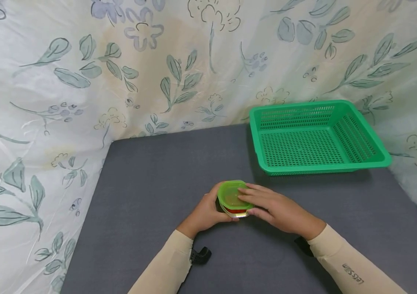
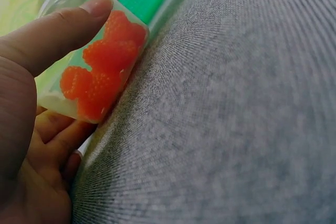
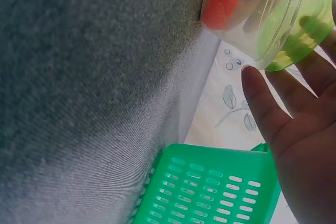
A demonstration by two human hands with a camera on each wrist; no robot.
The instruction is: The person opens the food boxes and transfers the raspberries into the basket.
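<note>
A small clear container (image 2: pixel 58 95) with red raspberry-like pieces (image 2: pixel 107 53) inside stands on the grey cloth. My left hand (image 1: pixel 206 212) grips its side, thumb and fingers around the wall. On top lies a green translucent lid (image 1: pixel 230 195); in the right wrist view the lid (image 3: pixel 315 30) looks tilted against the rim. My right hand (image 1: pixel 279 208) touches the lid with its fingers extended over the top and its thumb near the container's front edge. Whether the lid is seated all round, I cannot tell.
An empty green perforated basket (image 1: pixel 304 147) stands at the back right of the grey table surface (image 1: pixel 157 171). Behind and beside the table hangs a floral cloth (image 1: pixel 179 41). Black straps are at both wrists.
</note>
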